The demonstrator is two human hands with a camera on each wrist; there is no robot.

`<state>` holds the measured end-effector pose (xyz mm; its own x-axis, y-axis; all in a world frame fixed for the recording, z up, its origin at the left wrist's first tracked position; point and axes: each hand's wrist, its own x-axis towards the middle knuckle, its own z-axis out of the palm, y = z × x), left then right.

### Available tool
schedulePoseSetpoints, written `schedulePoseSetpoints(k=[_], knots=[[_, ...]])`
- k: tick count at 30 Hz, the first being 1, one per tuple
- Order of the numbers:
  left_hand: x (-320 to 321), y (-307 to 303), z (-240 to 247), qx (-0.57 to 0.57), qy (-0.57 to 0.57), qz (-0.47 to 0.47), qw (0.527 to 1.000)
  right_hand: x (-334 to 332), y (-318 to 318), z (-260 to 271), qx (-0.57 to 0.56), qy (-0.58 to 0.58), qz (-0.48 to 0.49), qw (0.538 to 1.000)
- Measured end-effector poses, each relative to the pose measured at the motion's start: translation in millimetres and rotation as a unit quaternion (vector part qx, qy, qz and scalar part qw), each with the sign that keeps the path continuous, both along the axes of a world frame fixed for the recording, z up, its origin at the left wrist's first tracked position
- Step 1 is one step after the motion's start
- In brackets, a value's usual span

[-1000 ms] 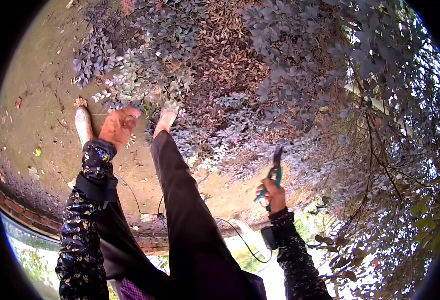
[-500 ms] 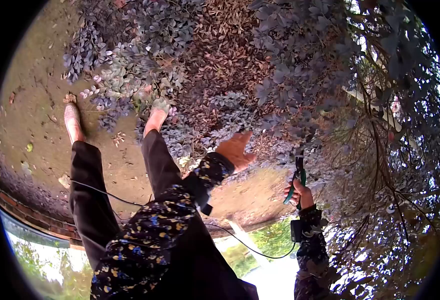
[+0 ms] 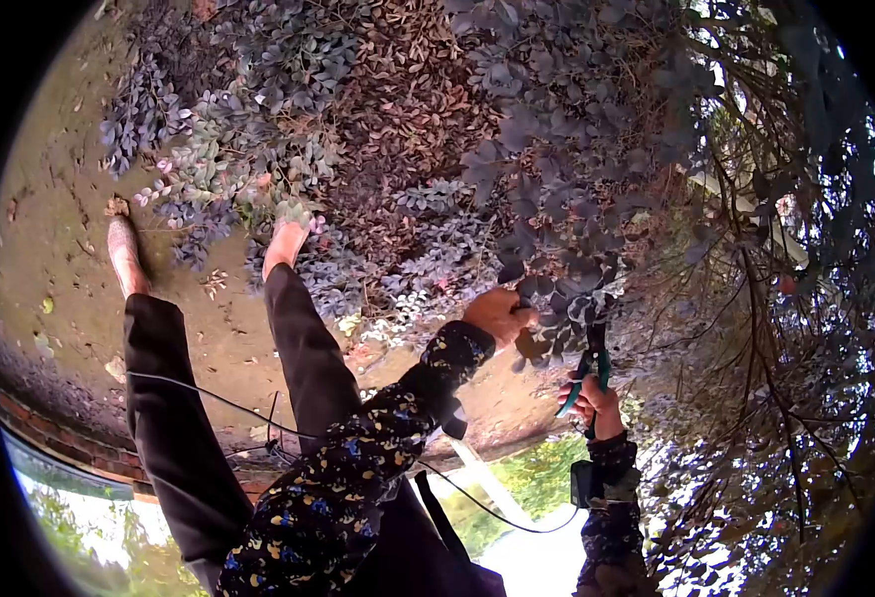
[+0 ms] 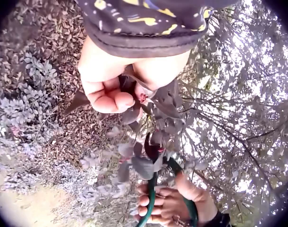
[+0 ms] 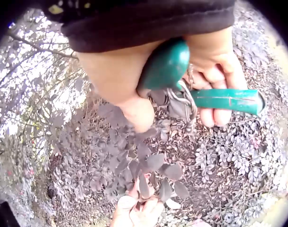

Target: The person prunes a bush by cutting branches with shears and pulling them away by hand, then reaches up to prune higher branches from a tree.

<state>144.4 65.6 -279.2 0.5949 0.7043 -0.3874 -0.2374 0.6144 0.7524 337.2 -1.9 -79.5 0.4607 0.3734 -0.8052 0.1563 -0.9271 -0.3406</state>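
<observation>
In the head view my left hand [image 3: 500, 316] is at the edge of the shrub, its fingers curled round a leafy twig [image 3: 557, 308]. The left wrist view shows dark purplish leaves [image 4: 143, 166] hanging beyond those fingers, with small pink-red bits among them. My right hand [image 3: 597, 400] holds pruning shears [image 3: 598, 366] by their green handles. Those handles stand spread, one against the palm and one at the fingers, as the green handle [image 5: 226, 100] shows in the right wrist view. Leaves partly hide the blades, which point at the twig just beyond my left hand.
Dense shrub branches [image 3: 746, 298] fill the right side. Low leafy plants [image 3: 258, 139] and brown leaf litter [image 3: 418, 99] lie ahead of the feet on bare soil [image 3: 49, 249]. A black cable [image 3: 209, 398] crosses the legs, and a brick edging [image 3: 69, 438] runs behind.
My left hand has swung from beside the legs across to the shrub at the right and taken hold of a twig. My right hand has shifted right with the shears.
</observation>
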Motion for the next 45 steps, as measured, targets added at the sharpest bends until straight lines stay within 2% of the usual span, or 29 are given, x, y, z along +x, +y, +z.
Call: schedulePoseSetpoints(k=[4,6,8,10,12,13,14,15,17,20,22,24,26,28,30,32,34,35,36,37,38,39,40,41,42,43,44,45], knots=[[-23,27,-2,-0.039,-0.045,0.015,0.998,-8,-3,3,0.042,0.061,-0.066,0.995],[-33,33,4,-0.040,-0.042,0.002,0.998,-21,5,2,0.010,-0.090,0.076,0.993],[-29,26,0,-0.024,-0.043,0.014,0.999,-33,16,0,0.034,-0.092,0.123,0.988],[-30,23,5,0.040,0.026,-0.008,0.999,-38,32,-3,0.039,-0.072,0.107,0.991],[-30,19,9,0.031,0.014,0.007,0.999,-57,51,-4,0.042,-0.080,0.068,0.994],[-31,20,12,0.034,0.017,0.005,0.999,-11,48,-14,-0.018,-0.021,0.041,0.999],[-32,20,14,0.036,0.020,0.003,0.999,-9,49,-18,0.010,-0.030,0.026,0.999],[-32,21,13,0.064,0.029,0.003,0.998,-9,56,-17,0.001,-0.013,0.029,1.000],[-38,25,15,0.040,0.006,-0.003,0.999,-13,66,-15,-0.008,0.003,0.031,0.999],[-34,24,12,0.006,-0.027,0.001,1.000,-28,69,-10,0.004,-0.056,0.026,0.998],[-32,24,12,-0.004,-0.037,0.014,0.999,-39,73,-4,0.025,-0.094,0.107,0.990],[-36,27,16,0.057,0.033,0.007,0.998,-42,72,-5,0.045,-0.101,0.118,0.987],[-41,28,17,0.077,0.038,0.011,0.996,-49,71,-5,0.063,-0.107,0.130,0.984],[-43,27,14,0.096,0.042,0.015,0.994,-58,69,-2,0.069,-0.108,0.096,0.987],[-43,24,7,0.113,0.055,-0.005,0.992,-50,56,-1,0.079,-0.062,0.066,0.993],[-61,15,-14,0.119,0.130,0.004,0.984,-75,39,-4,0.038,-0.090,0.056,0.994],[-93,-5,-54,0.053,0.137,-0.037,0.988,-109,18,-18,-0.006,-0.090,0.054,0.994],[-119,-15,-75,0.050,0.154,-0.072,0.984,-98,-9,-37,-0.012,-0.055,0.045,0.997],[-144,-27,-96,-0.012,0.191,-0.098,0.977,-112,-25,-52,-0.017,-0.016,0.025,0.999],[-188,-31,-104,-0.002,0.217,-0.099,0.971,-115,-45,-67,-0.051,0.008,0.028,0.998],[-219,-49,-138,-0.002,0.241,-0.062,0.968,-132,-57,-78,-0.095,0.008,0.039,0.995],[-261,-57,-157,-0.025,0.313,-0.062,0.947,-147,-70,-93,-0.144,0.015,0.044,0.989],[-307,-69,-172,-0.016,0.369,-0.009,0.929,-161,-82,-104,-0.169,0.031,0.038,0.984],[-357,-80,-197,-0.073,0.357,0.023,0.931,-174,-90,-115,-0.185,0.051,0.034,0.981],[-412,-109,-257,-0.044,0.399,0.087,0.912,-187,-99,-124,-0.193,0.051,0.038,0.979],[-477,-120,-290,-0.137,0.369,0.069,0.917,-202,-104,-129,-0.172,0.057,0.022,0.983],[-537,-134,-320,-0.226,0.308,0.148,0.912,-215,-108,-136,-0.167,0.053,0.012,0.984],[-603,-150,-349,-0.252,0.311,0.208,0.893,-228,-112,-140,-0.157,0.058,0.009,0.986]])
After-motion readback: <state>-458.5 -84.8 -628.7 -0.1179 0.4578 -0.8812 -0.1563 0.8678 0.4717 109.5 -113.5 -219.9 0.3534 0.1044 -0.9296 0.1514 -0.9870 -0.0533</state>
